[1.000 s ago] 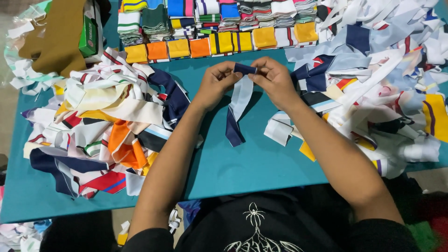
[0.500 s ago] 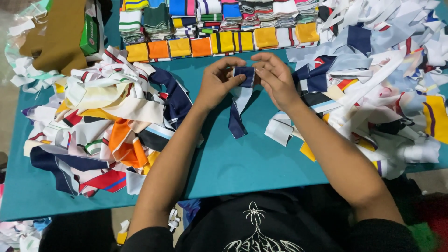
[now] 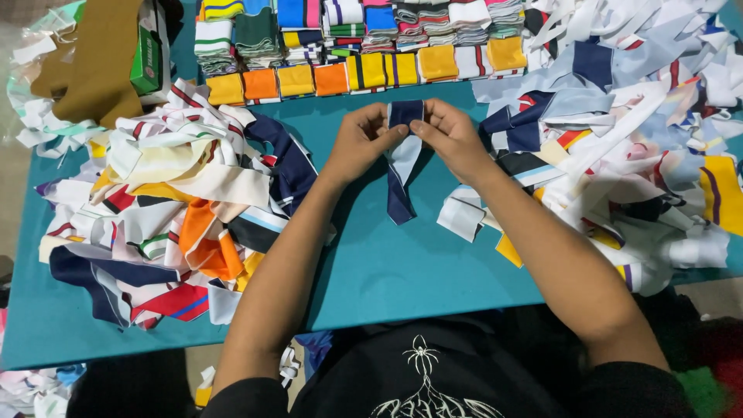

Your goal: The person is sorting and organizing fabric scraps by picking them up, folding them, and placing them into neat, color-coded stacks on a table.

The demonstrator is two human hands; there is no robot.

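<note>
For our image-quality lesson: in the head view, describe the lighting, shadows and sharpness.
Head view: bright, even overhead light; soft shadows fall on the teal table beside both forearms; the left hand, right hand and navy strip are sharp; no strong glare; the bottom edge near the dark shirt is dim.

Both hands raised together, fingertips meeting at centre.
Left hand [image 3: 360, 143] and right hand [image 3: 449, 135] face each other, fingers curled, thumbs and forefingers pinched shut on a navy fabric strip [image 3: 402, 159]. Both forearms bare, extended forward and converging from the near edge; wrists roughly level, elbows low.
</note>
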